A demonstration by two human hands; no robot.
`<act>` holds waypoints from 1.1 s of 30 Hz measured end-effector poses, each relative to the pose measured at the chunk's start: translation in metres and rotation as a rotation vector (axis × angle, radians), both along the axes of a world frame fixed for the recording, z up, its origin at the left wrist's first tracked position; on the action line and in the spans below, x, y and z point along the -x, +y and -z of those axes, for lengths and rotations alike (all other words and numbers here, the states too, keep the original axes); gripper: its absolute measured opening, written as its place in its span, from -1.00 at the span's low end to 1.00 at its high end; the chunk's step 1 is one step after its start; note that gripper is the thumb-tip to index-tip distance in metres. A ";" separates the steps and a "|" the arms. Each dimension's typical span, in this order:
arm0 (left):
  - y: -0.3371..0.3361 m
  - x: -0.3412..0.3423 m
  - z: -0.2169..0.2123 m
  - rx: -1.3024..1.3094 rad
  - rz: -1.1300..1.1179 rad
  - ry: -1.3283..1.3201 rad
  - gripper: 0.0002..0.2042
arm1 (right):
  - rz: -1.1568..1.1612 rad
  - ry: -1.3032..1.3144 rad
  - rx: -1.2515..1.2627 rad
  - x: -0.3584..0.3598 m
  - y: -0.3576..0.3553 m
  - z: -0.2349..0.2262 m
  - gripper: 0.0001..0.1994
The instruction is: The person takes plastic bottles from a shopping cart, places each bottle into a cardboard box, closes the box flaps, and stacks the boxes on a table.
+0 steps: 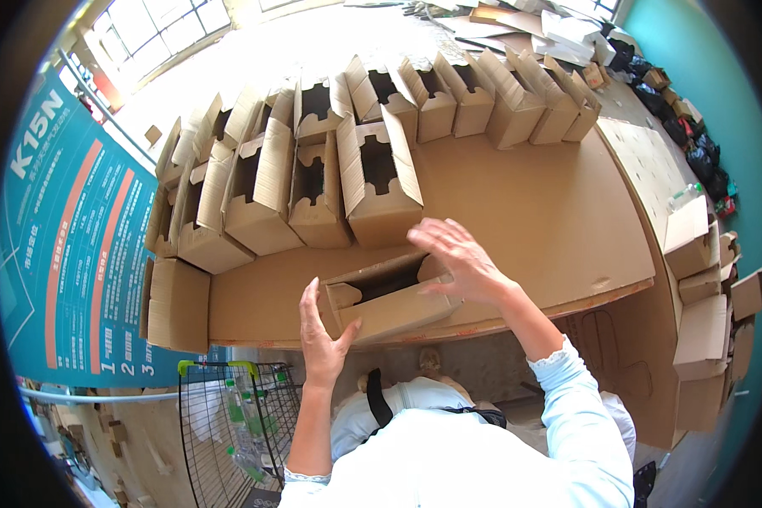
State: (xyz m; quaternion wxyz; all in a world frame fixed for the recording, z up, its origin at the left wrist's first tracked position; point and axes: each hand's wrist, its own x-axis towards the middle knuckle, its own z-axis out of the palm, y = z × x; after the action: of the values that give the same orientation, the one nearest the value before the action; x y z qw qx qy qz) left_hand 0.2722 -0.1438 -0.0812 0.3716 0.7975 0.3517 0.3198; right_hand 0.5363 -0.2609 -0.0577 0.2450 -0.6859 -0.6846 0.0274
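A long narrow cardboard box (402, 314), open at the top, lies tilted at the near edge of the cardboard-covered table. By its left end is my left hand (320, 332), fingers stretched up and thumb apart. The thumb is close to the box's near wall; whether it touches I cannot tell. My right hand (466, 261) reaches over the right end with its fingers spread, and it hides part of that end. Inside, the box is dark. Just beyond it stands an upright open box (384, 216) with its flaps raised.
Several similar open boxes (258, 216) stand in rows along the table's left and far sides. A wire cart (220, 423) holding plastic bottles is at the lower left. More boxes (701, 339) are stacked at the right. A teal printed banner (68, 245) hangs at the left.
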 end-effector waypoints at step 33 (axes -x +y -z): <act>-0.047 -0.041 0.032 0.040 0.141 0.166 -0.69 | 0.934 -0.161 0.173 -0.099 -0.011 0.050 -0.21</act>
State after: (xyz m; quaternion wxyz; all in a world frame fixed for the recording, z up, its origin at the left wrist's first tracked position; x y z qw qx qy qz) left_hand 0.3136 -0.1909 -0.1133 0.3788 0.8363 0.3306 0.2186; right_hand 0.6349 -0.2721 -0.1072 0.1191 -0.9379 -0.3154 -0.0820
